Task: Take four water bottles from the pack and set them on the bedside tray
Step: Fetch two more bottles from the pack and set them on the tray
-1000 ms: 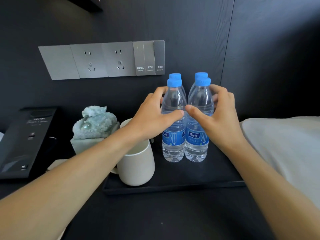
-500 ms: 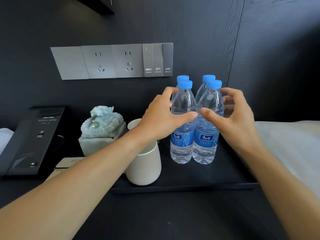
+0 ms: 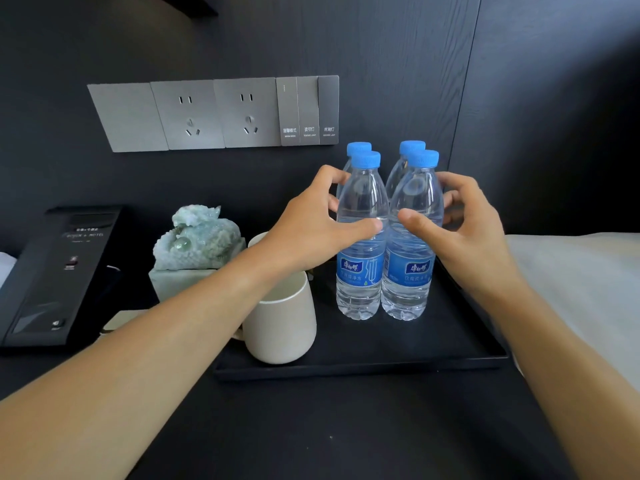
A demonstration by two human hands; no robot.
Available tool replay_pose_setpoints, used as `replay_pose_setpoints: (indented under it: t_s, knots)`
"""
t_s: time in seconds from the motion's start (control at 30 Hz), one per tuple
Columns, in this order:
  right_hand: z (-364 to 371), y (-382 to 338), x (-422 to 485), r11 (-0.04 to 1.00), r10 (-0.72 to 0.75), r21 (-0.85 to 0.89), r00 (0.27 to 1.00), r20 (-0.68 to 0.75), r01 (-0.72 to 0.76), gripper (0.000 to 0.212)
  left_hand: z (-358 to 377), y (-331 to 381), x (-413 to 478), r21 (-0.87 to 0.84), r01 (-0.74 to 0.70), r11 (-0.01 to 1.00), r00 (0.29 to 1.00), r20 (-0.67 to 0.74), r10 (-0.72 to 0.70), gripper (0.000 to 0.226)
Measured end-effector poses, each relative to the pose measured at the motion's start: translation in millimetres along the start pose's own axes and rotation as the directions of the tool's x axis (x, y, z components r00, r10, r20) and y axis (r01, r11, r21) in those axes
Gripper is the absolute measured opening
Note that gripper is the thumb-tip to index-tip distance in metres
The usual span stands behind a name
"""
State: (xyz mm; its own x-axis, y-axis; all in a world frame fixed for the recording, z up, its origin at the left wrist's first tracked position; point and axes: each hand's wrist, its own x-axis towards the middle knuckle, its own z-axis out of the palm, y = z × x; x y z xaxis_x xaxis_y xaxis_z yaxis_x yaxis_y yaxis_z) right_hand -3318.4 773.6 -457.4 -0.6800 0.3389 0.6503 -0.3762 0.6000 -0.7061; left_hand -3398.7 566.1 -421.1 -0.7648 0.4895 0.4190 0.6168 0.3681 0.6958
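Four clear water bottles with blue caps and blue labels stand upright in a tight two-by-two group on the black bedside tray [image 3: 450, 355]. My left hand [image 3: 311, 226] wraps the front left bottle [image 3: 360, 271], thumb across its front and fingers behind it. Around the front right bottle [image 3: 408, 275] curls my right hand [image 3: 464, 230], thumb in front and fingers loosely at its right side. The two rear bottles [image 3: 410, 148] show mostly as caps behind the front pair.
A white mug [image 3: 280, 323] stands on the tray's left part, just under my left wrist. A pale green stone carving [image 3: 197, 237] and a black phone console [image 3: 59, 271] sit to the left. Wall sockets [image 3: 214, 114] are above. White bedding [image 3: 575, 282] lies right.
My thumbs, nearly touching a second ago, have drawn apart across the front bottles. The view has shifted a little; the bottles stay standing on the tray.
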Motion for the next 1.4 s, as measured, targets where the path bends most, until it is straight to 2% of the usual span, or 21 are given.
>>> replay_pose_setpoints:
  t_s: [0.23, 0.77, 0.93, 1.07, 1.4]
  knots:
    - [2, -2, -1, 0.999, 0.024, 0.044, 0.999, -0.026, -0.023, 0.050, 5, -2, -2, -0.042, 0.002, 0.999, 1.000, -0.028, -0.003, 0.060]
    - [8, -17, -5, 0.990, 0.076, -0.111, 0.989, -0.130, -0.091, 0.073, 8, 4, -4, -0.036, 0.015, 0.999, 0.999, -0.040, -0.016, 0.060]
    - [5, -18, -9, 0.992, 0.113, -0.037, 0.987, -0.118, -0.118, 0.054, 7, 5, -6, -0.058, 0.028, 0.998, 0.999, -0.022, -0.030, 0.059]
    - [10, -17, -9, 0.988, 0.117, -0.084, 0.982, -0.146, -0.130, 0.054, 7, 4, -7, -0.089, 0.042, 0.995, 0.999, -0.017, -0.044, 0.059]
    - [10, -17, -9, 0.985, 0.142, -0.072, 0.979, -0.150, -0.154, 0.060, 8, 4, -7, -0.113, 0.060, 0.992, 0.998, -0.019, -0.062, 0.060]
